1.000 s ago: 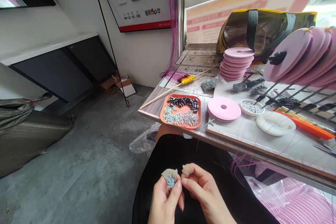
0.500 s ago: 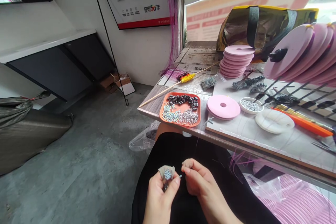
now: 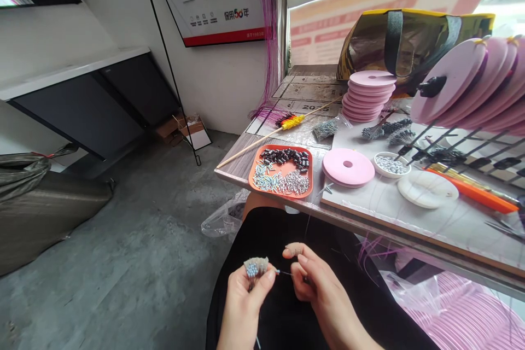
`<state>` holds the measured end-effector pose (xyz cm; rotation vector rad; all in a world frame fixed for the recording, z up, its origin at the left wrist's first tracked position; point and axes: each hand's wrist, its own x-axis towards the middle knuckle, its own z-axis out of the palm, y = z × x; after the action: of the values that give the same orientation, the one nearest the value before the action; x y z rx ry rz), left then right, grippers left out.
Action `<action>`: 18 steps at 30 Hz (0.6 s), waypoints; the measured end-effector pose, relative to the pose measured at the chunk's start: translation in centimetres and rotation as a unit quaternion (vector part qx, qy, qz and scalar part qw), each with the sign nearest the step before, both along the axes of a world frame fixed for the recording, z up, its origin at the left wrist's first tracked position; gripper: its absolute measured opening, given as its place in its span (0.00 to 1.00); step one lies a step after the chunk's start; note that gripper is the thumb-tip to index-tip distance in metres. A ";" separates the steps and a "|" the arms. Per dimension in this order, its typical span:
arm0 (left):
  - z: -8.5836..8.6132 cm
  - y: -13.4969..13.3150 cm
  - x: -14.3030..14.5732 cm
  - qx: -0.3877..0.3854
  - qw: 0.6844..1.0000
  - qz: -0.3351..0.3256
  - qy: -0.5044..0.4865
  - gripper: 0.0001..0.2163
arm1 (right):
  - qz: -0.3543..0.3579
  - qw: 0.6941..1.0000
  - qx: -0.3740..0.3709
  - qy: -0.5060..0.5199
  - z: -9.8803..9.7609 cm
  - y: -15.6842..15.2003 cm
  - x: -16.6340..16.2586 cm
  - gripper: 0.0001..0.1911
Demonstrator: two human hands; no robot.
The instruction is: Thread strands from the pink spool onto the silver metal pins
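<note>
My left hand (image 3: 241, 298) is closed around a bundle of thin pieces with light-blue round ends (image 3: 251, 270); beige tape or a finger cover wraps the finger behind it. At its thumb tip a small pale-blue tube (image 3: 278, 271) sticks out to the right. From that tube a thin dark line (image 3: 286, 273) runs to my right hand (image 3: 322, 287), whose lower fingers are curled on it. The right index finger, also wrapped in beige, is raised and bent. Both hands are over the black-clad lap (image 3: 287, 229). The bundle's lower part is mostly hidden by the fingers.
On the table (image 3: 235, 161), an orange tray (image 3: 251, 175) holds black pieces, pale-blue tubes and silvery beads. Pink discs (image 3: 348, 167), a white bowl (image 3: 379, 170), a stick (image 3: 246, 152) and a rack of pink spools (image 3: 447, 82) stand around it.
My left hand has shifted slightly left and turned the bundle. My right hand's index finger has lifted away from the thumb, and the thin line now shows between the hands.
</note>
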<state>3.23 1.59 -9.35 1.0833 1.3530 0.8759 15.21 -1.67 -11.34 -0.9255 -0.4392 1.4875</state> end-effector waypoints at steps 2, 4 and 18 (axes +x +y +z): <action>-0.1 0.3 -0.1 -0.012 1.000 -0.005 -0.021 0.15 | -0.004 1.000 0.009 -0.011 -0.1 0.0 0.1 0.18; -0.2 0.5 -0.2 -0.014 0.999 -0.006 -0.040 0.15 | -0.003 1.000 0.011 -0.026 0.0 0.0 0.3 0.19; 1.4 -0.4 -0.9 0.045 0.998 -0.011 0.033 0.16 | 0.143 0.975 0.113 -0.129 -0.2 0.3 -0.1 0.22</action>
<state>2.30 1.21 -7.98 1.2035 1.3635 0.8980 15.15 -1.35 -11.53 -0.9031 -0.9472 1.5395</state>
